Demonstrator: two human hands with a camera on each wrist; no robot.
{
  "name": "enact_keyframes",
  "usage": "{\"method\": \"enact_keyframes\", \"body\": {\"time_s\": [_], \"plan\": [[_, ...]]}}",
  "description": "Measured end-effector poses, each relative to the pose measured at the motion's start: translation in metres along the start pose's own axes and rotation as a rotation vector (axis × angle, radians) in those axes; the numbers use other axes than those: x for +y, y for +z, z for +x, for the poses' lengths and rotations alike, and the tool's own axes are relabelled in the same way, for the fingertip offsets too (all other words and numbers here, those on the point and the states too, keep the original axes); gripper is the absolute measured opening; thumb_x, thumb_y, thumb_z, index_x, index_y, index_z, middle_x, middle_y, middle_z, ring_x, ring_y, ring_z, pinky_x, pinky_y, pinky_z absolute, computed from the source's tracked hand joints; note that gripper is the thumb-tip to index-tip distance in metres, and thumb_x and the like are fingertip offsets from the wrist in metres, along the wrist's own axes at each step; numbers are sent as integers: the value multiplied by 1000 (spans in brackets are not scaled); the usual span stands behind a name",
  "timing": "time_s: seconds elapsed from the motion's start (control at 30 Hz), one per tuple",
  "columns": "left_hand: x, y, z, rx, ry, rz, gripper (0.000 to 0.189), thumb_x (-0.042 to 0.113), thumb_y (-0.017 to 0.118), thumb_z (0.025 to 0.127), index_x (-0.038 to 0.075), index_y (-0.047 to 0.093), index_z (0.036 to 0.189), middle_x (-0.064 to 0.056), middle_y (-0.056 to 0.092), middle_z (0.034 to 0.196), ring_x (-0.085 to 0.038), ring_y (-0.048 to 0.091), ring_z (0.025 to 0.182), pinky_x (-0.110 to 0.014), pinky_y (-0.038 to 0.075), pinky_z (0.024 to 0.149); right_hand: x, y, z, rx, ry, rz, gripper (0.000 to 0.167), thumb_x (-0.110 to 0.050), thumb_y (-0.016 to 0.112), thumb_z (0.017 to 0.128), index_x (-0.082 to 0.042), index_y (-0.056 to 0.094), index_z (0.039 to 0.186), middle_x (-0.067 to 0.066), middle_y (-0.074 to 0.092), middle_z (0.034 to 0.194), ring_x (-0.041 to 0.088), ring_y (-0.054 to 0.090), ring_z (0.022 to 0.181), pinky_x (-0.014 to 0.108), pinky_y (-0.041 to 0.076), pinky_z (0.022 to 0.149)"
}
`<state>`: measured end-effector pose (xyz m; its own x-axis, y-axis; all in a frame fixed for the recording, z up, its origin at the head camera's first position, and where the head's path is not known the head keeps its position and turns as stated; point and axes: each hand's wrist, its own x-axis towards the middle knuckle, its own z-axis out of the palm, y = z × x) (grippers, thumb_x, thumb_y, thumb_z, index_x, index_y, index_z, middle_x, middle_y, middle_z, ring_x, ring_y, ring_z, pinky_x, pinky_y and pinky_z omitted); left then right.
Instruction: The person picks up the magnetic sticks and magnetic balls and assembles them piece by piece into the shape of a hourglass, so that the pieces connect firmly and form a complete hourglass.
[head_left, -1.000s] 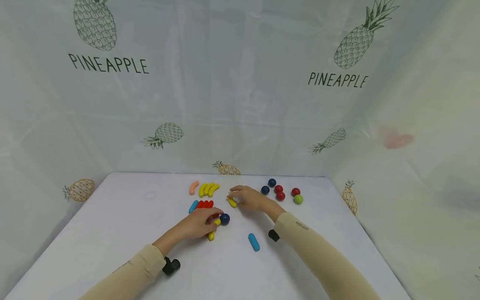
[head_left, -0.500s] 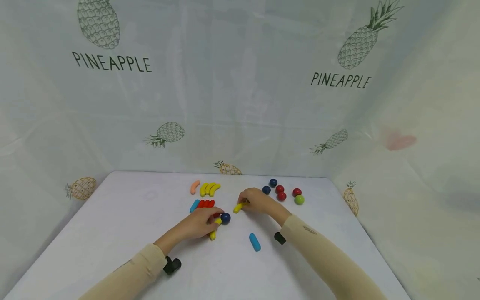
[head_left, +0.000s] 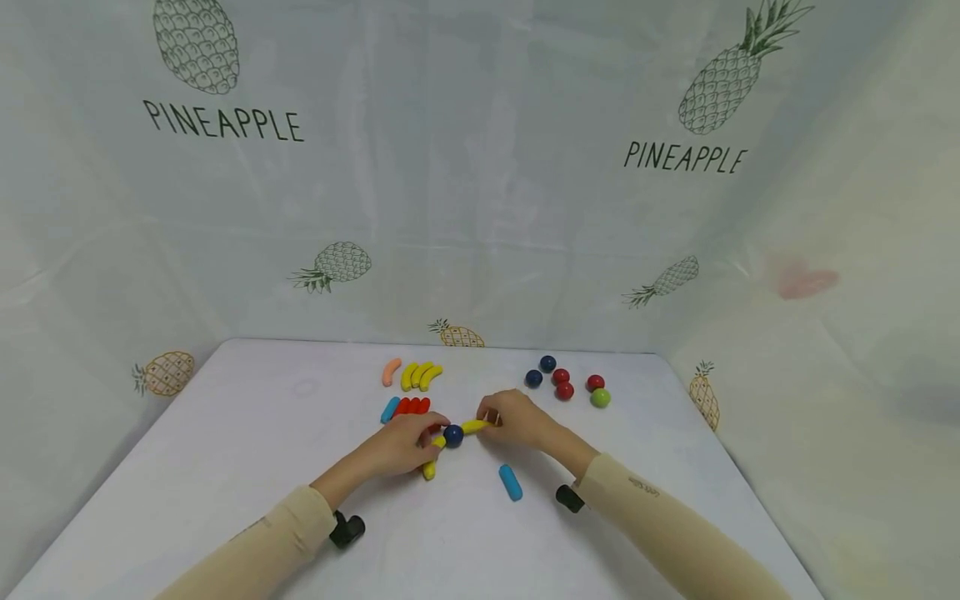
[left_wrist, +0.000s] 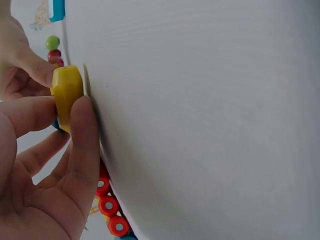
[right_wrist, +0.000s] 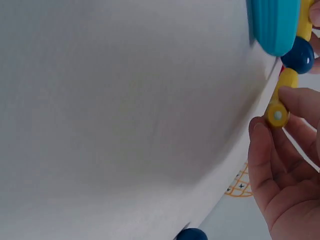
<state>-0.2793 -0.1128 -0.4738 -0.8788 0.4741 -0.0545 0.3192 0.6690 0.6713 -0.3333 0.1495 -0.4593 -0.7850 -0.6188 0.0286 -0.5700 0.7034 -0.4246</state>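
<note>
My left hand (head_left: 399, 443) pinches a yellow curved rod (left_wrist: 67, 92) between thumb and fingers, low over the white table. At the far end of that rod sits a dark blue ball (head_left: 453, 436). A second yellow curved rod (head_left: 472, 427) is pinched by my right hand (head_left: 519, 418), its free end right at the ball's right side. In the right wrist view, the ball joins the two yellow rods in a line, and a small pale disc shows in the near end of the right rod. Fingers hide part of both rods.
Behind my left hand lie red rods (head_left: 408, 406) and a blue rod (head_left: 390, 409). Farther back are more yellow rods (head_left: 416, 377) and a pink one (head_left: 392, 372). Another blue rod (head_left: 511, 482) lies in front. Red, blue and green balls (head_left: 601, 397) sit back right.
My right hand gripped the yellow rod, moved it nearer, turned it and brought its end to the blue ball. My left hand has stayed in place with its rod and the ball.
</note>
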Motion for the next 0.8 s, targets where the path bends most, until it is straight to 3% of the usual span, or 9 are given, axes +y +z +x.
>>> {"method": "enact_keyframes", "body": {"time_s": [0.1, 0.33, 0.6, 0.8], "plan": [[1, 0, 1, -7, -2, 4, 47, 16, 75, 98, 13, 63, 143, 0, 62, 84, -15, 62, 68, -27, 53, 61, -2, 2, -2, 14, 3, 19, 16, -17, 81, 96, -14, 77, 111, -5, 70, 93, 12, 61, 83, 23, 55, 77], [-1, -2, 2, 7, -11, 72, 50, 18, 77, 96, 18, 63, 144, 2, 61, 104, -16, 57, 90, -30, 54, 74, -3, 5, -6, 3, -13, 90, 26, -9, 78, 96, -11, 77, 122, 1, 74, 105, 16, 63, 89, 26, 57, 83], [1, -1, 2, -6, 41, 92, 46, 19, 76, 98, 15, 64, 141, 3, 57, 87, -14, 54, 80, -26, 45, 65, -6, 7, -8, -20, -47, 146, 28, -7, 78, 96, -12, 77, 124, 0, 75, 113, 17, 65, 93, 30, 60, 88], [1, 0, 2, -20, 35, 75, 43, 30, 76, 99, 18, 66, 139, 3, 63, 104, -16, 56, 95, -34, 52, 81, -6, 9, -6, -18, -55, 161, 25, -8, 78, 97, -12, 78, 121, -1, 77, 113, 14, 68, 95, 31, 61, 91]]}}
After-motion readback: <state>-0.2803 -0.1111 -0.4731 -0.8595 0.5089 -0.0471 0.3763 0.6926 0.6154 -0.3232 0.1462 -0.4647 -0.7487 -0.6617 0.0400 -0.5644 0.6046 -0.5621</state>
